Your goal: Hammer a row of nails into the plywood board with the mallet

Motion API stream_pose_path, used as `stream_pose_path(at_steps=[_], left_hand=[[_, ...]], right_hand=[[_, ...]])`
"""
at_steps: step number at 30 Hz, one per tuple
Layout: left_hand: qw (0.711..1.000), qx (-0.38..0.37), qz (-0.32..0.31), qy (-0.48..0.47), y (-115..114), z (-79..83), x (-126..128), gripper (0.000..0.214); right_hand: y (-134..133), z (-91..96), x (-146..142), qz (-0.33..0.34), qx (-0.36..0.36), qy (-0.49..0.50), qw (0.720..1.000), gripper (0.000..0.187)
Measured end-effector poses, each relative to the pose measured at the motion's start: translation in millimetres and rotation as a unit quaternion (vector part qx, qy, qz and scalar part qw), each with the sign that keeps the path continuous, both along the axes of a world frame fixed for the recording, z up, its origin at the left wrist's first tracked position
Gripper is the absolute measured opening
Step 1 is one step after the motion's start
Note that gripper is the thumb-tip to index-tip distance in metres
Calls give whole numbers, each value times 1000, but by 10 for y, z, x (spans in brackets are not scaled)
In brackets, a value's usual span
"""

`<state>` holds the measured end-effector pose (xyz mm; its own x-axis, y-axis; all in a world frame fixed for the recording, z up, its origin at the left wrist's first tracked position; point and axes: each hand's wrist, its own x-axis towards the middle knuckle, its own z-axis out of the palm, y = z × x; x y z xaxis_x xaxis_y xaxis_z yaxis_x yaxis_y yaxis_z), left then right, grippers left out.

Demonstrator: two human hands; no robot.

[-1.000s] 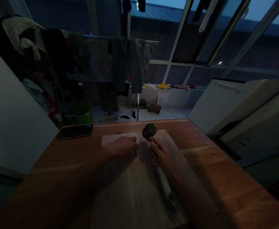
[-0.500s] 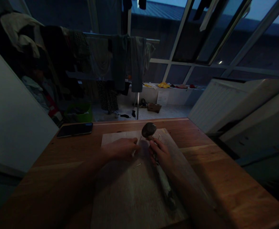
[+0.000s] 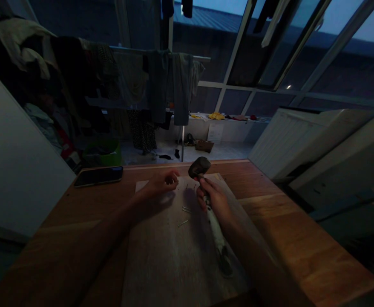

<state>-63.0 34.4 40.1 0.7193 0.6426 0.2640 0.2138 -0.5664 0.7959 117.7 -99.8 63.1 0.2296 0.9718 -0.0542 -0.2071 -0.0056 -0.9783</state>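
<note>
My right hand (image 3: 215, 197) is wrapped around a hammer (image 3: 215, 226) high on its pale, mottled handle, just below the dark head (image 3: 199, 167). The handle slants back toward me over the wooden board (image 3: 171, 260). Near the board's far left part, my left hand (image 3: 161, 183) is raised, thumb and fingertips brought together in a loop; whatever is between the tips is too small and dark to make out. Two thin nails (image 3: 187, 186) stand in the board between my hands. Closer to me lie several loose nails (image 3: 183, 223).
The board rests on a brown wooden table (image 3: 270, 213). A phone (image 3: 99, 176) lies at its far left corner. Beyond are a rack of hanging clothes (image 3: 158, 85), a green tub (image 3: 105, 153) and windows. White panels (image 3: 297, 132) stand to the right.
My left hand has drawn up and left from the loose nails, uncovering several on the board. The hammer stays in my right hand, its head turned slightly. The view has shifted a little.
</note>
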Motion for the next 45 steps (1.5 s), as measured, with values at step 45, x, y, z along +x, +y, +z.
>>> stream_pose_path(at_steps=[45], left_hand=[[999,-14,29,-43,4,-370,36,43]], right_hand=[[-82,-247,-190,91,-4,-66,994,58]])
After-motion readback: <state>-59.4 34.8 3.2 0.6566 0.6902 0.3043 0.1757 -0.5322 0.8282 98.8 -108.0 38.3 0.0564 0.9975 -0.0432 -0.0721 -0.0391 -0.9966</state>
